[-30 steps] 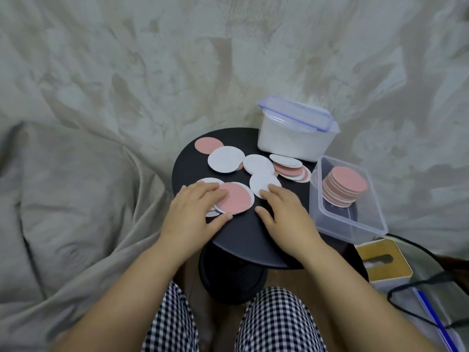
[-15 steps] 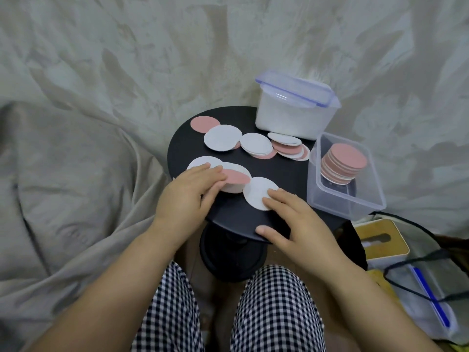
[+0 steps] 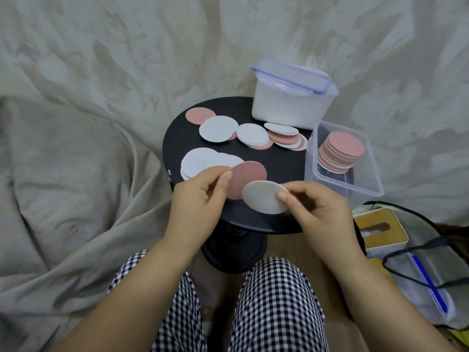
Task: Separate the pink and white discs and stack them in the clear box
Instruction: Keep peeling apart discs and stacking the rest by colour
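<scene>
My left hand (image 3: pixel 196 199) pinches a pink disc (image 3: pixel 250 174) by its left edge, lifted above the round black table (image 3: pixel 279 161). My right hand (image 3: pixel 318 212) pinches a white disc (image 3: pixel 262 199) that overlaps the pink one in front. Loose white discs (image 3: pixel 200 161) lie on the table just behind my left hand. More white and pink discs (image 3: pixel 253 134) are spread across the table's far side. The clear box (image 3: pixel 371 179) stands at the table's right edge with a stack of pink discs (image 3: pixel 341 151) inside it.
A lidded white container (image 3: pixel 289 97) stands at the back of the table. A yellow tissue box (image 3: pixel 378 231) and a mesh bag (image 3: pixel 431 280) lie on the floor to the right. Grey blanket surrounds the table; my checked trousers are below.
Both hands lifted off the table: the left raised the pink disc from the near pile, the right picked up the white disc it was touching. The camera view shifted slightly.
</scene>
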Demonstrator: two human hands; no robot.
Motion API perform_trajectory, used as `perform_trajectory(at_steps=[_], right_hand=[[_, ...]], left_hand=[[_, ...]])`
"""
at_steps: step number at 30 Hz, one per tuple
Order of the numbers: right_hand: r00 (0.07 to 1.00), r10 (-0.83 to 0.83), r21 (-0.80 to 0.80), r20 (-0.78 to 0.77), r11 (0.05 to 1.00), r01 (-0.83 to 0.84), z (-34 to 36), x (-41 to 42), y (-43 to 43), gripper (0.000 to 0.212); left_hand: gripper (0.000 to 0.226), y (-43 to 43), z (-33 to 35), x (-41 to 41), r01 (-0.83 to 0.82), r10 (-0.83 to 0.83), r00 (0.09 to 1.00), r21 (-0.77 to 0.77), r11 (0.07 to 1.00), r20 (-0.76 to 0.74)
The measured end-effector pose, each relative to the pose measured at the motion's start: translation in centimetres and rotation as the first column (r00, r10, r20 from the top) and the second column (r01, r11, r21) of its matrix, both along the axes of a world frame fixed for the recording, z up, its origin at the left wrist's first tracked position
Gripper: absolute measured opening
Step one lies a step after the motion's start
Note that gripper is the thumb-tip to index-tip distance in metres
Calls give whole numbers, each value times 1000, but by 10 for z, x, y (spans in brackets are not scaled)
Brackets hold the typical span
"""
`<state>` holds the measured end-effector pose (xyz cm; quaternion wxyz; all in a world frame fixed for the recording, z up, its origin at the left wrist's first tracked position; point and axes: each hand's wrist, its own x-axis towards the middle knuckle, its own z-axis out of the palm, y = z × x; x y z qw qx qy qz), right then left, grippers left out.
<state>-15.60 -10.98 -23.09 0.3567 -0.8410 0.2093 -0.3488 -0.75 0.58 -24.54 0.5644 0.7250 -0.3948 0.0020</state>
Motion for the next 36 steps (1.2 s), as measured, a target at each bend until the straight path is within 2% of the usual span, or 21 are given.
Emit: perform_trajectory(at_steps=[3,5,8,10,12,14,16,18,22,25,28,31,36], right_hand=[[999,-41,46,31,998,39,2,12,0,23],[998,-49,128,44,991,43,0,19,0,20],[995,-61,238,75,970,42,-4,30,-1,18],[998,-51,136,22,990,48,-5,37,-2,19],[995,0,-22,-97,1000,-2,-6,47,-5,16],[957,65,-115,-282,988,-101,-7,59,-8,38],[893,106,-128,-437,976,-178,-8,71,-11,58],[860,117,-135,-496,968,-210,-9,80,-13,62],[855,96,-181,-510,960,-215,-10,80,-20,52],[886,120,-118,-447,974,-192,-8,71,-22,40],[967,50,-84,-251,994,-73,-5,65,-21,20],[997,-24,-25,-72,999,22,2,61,-20,13],[998,31,270,55,962,-45,16,60,-14,16]], left_hand=[[11,2,1,-9,92,-93,982,-9,996,-165],[10,3,3,-12,123,-129,951,-42,992,-280],[13,8,4,-5,38,-62,945,-81,996,-322],[15,14,5,5,-70,30,948,-114,991,-317],[16,22,5,17,-159,104,938,-142,977,-331],[14,28,4,26,-208,149,928,-145,967,-341],[13,32,3,31,-235,171,919,-146,961,-355],[13,34,2,32,-246,175,912,-153,957,-371],[13,37,1,31,-248,178,911,-151,957,-372],[15,37,-1,32,-259,185,906,-153,954,-380],[14,33,-1,34,-276,193,897,-162,947,-397],[15,28,1,31,-272,179,893,-179,945,-413],[13,17,4,23,-183,96,892,-160,970,-442]])
